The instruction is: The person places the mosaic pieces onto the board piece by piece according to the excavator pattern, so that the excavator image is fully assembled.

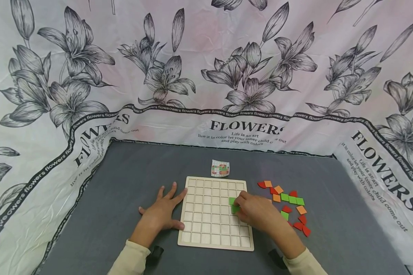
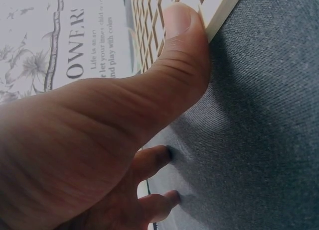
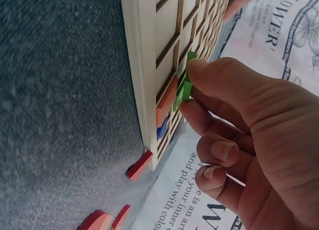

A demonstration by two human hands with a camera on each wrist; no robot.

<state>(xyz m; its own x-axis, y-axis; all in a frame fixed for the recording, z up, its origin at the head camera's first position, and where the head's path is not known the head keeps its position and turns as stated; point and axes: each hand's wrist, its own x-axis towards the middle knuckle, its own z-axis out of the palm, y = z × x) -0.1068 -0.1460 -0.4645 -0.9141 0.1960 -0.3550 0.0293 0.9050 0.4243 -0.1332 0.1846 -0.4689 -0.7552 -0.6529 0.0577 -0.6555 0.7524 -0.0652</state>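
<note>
On the wooden grid board (image 1: 206, 214), the left hand (image 1: 160, 214) rests with spread fingers, its thumb and a fingertip touching the left edge. The left wrist view shows the thumb (image 2: 179, 56) lying on the board's rim. The right hand (image 1: 256, 212) is over the board's right side and pinches a green piece (image 3: 187, 90) between thumb and index finger. Beside the fingers another green piece (image 1: 232, 201) lies in the grid. In the right wrist view an orange piece (image 3: 167, 103) and a blue piece (image 3: 162, 129) sit at the near edge of the grid.
A small printed picture card (image 1: 220, 168) lies behind the board. Right of the board are scattered red, orange and green pieces (image 1: 292, 199), some by the right forearm. A flower-printed cloth (image 1: 179, 126) rises behind and beside the grey surface.
</note>
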